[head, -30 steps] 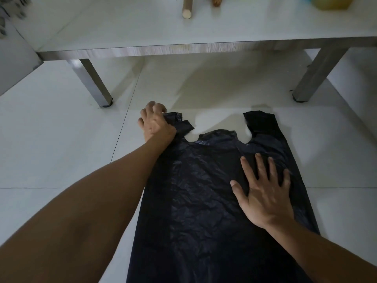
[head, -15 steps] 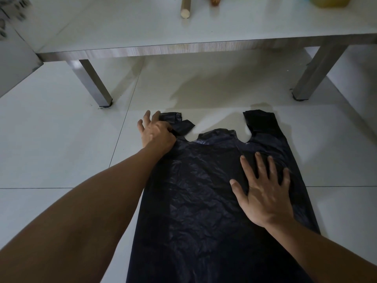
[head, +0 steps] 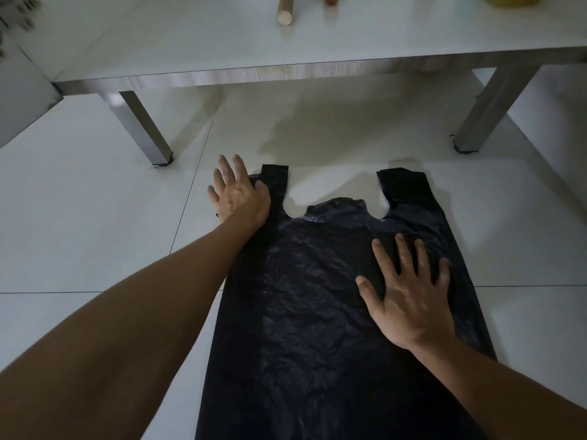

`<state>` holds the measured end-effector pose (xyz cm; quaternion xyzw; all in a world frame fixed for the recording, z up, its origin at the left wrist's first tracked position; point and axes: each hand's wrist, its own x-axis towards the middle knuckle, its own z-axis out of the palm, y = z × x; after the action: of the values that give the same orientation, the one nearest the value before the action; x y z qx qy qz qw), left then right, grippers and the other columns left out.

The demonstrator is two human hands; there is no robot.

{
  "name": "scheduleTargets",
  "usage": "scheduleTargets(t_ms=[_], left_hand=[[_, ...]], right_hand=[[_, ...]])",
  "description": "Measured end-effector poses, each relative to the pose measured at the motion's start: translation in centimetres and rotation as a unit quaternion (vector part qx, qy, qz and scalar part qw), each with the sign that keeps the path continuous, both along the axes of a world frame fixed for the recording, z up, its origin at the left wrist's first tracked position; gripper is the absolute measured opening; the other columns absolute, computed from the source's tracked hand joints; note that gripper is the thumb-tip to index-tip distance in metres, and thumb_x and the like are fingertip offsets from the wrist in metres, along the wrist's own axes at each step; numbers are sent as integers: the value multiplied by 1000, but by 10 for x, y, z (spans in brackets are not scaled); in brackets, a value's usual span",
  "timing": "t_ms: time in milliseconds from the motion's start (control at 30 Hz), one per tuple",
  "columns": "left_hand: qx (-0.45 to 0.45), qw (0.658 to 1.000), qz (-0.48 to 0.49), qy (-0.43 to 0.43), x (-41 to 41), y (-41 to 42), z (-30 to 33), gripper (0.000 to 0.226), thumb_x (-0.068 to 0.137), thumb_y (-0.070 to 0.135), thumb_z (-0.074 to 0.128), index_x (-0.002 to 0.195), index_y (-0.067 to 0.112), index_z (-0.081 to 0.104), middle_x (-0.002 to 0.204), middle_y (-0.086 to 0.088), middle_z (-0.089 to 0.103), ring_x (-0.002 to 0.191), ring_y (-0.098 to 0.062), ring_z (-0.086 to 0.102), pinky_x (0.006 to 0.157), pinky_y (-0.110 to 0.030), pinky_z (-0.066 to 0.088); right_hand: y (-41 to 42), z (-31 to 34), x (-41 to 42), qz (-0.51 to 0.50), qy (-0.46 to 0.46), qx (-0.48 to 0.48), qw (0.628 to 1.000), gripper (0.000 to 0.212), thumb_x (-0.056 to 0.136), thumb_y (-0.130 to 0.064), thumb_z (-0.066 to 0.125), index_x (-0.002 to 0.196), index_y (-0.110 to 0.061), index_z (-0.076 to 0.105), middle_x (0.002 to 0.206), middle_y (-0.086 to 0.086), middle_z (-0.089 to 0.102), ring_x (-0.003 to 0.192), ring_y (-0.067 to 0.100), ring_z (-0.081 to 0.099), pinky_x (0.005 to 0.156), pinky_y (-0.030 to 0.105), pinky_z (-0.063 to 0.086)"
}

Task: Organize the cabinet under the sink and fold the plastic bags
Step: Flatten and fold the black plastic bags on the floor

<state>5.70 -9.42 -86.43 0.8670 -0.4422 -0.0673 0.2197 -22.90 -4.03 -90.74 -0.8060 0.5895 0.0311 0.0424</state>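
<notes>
Black plastic bag (head: pixel 317 296) flat on the tiled floor (head: pixel 79 233) before a low surface (head: pixel 190 36), left hand (head: pixel 236 195) now released and spread flat over its left handle, earlier clenched there, right hand (head: pixel 409 300) still pressing open-fingered on the bag's right side

Floor (head: pixel 79 223) open either side; table legs (head: pixel 144 128) block far end.

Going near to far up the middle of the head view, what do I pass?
Black plastic bag flat on the floor → bare floor tile under the table → table edge → wooden stick on the tabletop.
</notes>
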Motion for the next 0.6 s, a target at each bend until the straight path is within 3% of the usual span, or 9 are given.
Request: scheduleTargets(t_ms=[67, 133, 233, 333, 400, 467, 533, 600], left_hand=[[-77, 997, -13, -5, -15, 15, -2, 65, 94, 28, 40, 152, 11, 15, 162, -13, 1, 148, -31, 8, 118, -49, 9], [-99, 994, -37, -23, -33, 39, -11, 62, 93, 27, 42, 149, 8, 24, 161, -14, 10, 147, -31, 13, 119, -49, 11], [4, 991, -119, -67, -48, 65, -30, 61, 97, 38, 38, 149, 7, 28, 159, -13, 17, 148, -29, 10, 121, -48, 8], [119, 972, -186, -83, -41, 66, -41, 71, 100, 53, 22, 155, 10, 7, 163, -8, -1, 150, -22, -8, 121, -45, -4], [118, 970, -194, -82, -38, 63, -40, 73, 99, 56, 19, 155, 12, 2, 163, -6, -7, 149, -20, -13, 120, -45, -8], [66, 982, -150, -99, -36, 64, -35, 69, 100, 49, 28, 155, 12, 8, 163, -8, -7, 149, -22, -12, 119, -44, -11], [18, 992, -43, -114, -34, 66, -31, 63, 95, 37, 43, 149, 10, 26, 162, -12, 5, 149, -28, -4, 117, -45, -11], [6, 991, 59, -119, -32, 67, -27, 50, 86, 33, 51, 129, 8, 49, 148, -15, 30, 140, -34, 19, 119, -48, 6]], right_hand=[[0, 0, 0, 2, 5, 7, 1000, 81, 85, -75, -1, 156, -37, 1, 165, 5, 2, 151, 32, 0, 117, 61, 4], [-1, 0, 0, 4, 6, 9, 1000, 81, 84, -74, -4, 156, -37, -4, 165, 4, -3, 151, 31, -5, 118, 61, 1], [0, 1, -1, 4, 3, 6, 1000, 81, 84, -74, -4, 156, -37, -5, 165, 4, -4, 151, 31, -6, 118, 61, 1], [0, 0, 0, 8, 7, 8, 1000, 80, 85, -74, -4, 155, -36, -6, 165, 5, -5, 151, 32, -6, 117, 61, 2], [0, 0, -1, 10, 10, 9, 1000, 81, 84, -74, -6, 155, -36, -9, 165, 5, -8, 151, 32, -8, 117, 62, 1], [-1, 0, -1, 11, 12, 12, 1000, 81, 83, -74, -8, 154, -37, -11, 165, 5, -10, 151, 32, -10, 117, 62, 1], [-1, 0, -1, 10, 9, 11, 1000, 82, 82, -74, -10, 154, -37, -13, 165, 4, -11, 151, 32, -11, 117, 62, 1], [0, 1, -1, 10, 10, 13, 1000, 82, 81, -74, -10, 154, -36, -13, 165, 4, -11, 151, 32, -10, 118, 62, 0]])
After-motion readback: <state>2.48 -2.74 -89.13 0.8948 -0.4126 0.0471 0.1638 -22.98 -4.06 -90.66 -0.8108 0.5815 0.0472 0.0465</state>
